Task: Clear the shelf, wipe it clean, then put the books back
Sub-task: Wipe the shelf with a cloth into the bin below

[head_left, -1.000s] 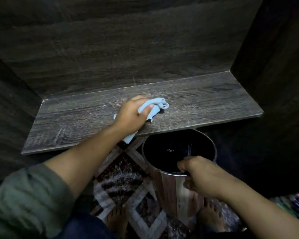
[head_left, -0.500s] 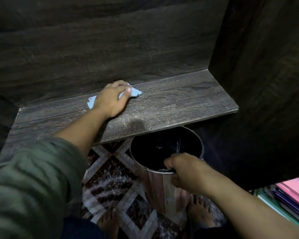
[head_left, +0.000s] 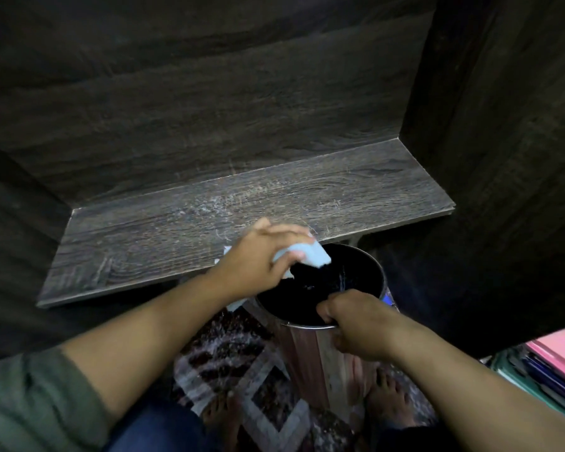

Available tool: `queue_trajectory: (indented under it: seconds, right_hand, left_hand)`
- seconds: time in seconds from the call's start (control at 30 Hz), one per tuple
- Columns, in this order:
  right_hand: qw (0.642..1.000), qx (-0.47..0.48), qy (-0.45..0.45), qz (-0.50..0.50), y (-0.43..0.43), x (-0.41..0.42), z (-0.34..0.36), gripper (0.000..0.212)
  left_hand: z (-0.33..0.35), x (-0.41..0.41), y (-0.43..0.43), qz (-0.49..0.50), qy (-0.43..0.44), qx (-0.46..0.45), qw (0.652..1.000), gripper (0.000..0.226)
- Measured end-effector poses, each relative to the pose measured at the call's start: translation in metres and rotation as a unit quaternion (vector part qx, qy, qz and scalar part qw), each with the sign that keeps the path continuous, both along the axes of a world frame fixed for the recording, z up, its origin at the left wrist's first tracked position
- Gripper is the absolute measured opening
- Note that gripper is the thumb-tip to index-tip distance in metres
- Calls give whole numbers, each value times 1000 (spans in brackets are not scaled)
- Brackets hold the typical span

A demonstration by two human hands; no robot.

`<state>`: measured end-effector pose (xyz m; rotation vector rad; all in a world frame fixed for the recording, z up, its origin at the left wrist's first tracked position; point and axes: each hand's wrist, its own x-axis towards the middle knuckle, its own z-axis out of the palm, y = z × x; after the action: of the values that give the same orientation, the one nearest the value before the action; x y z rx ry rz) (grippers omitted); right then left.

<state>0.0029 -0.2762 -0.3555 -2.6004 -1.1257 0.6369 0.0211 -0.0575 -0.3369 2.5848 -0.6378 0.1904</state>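
The dark wood-grain shelf board [head_left: 177, 243] stands bare of books, with pale dust streaks [head_left: 242, 200] showing across its middle, so the wiping step looks to be in hand and not yet finished. The left hand [head_left: 258, 259] is curled round a crumpled light blue cloth [head_left: 313, 256], grasping it right at the shelf's front edge, where the cloth hangs partly over the open mouth of a tall cylindrical bin with a metal rim and dark inside [head_left: 304, 360]. The right hand [head_left: 356, 324] is clenched on the near rim of that bin and holds it lifted, tucked just under the shelf's front edge; judging by this, the bin is held there to catch what the cloth drags off the board, sparing the patterned brown and white rug [head_left: 229, 360] below. A stack of pink, purple and green books [head_left: 555, 360] lies low at the right, well apart from the shelf, waiting to go back once the board is clean
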Motion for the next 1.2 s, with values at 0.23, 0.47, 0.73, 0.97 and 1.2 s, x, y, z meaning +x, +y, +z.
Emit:
queue_trajectory:
  seconds: [0.23,0.47,0.73,0.97,1.2]
  right_hand:
    - [1000,8,-12,-4,2,0,1,31]
    - [1000,0,1,-23,-2,4,-3,25]
    - [998,-8,36,-59,-14,6,-12,25]
    - [998,-8,25,-50,-11,9,-8,29]
    - [999,-1,21,-44,-7,6,-1,28]
  left_hand:
    - [8,34,48,297,-21,-14,954,48]
    - [-15,-8,32,118,13,99,988,51]
    - [11,54,41,170,-136,27,976,41]
    - [-2,123,17,243,42,156,957,46]
    - [13,60,4,99,83,65,989,39]
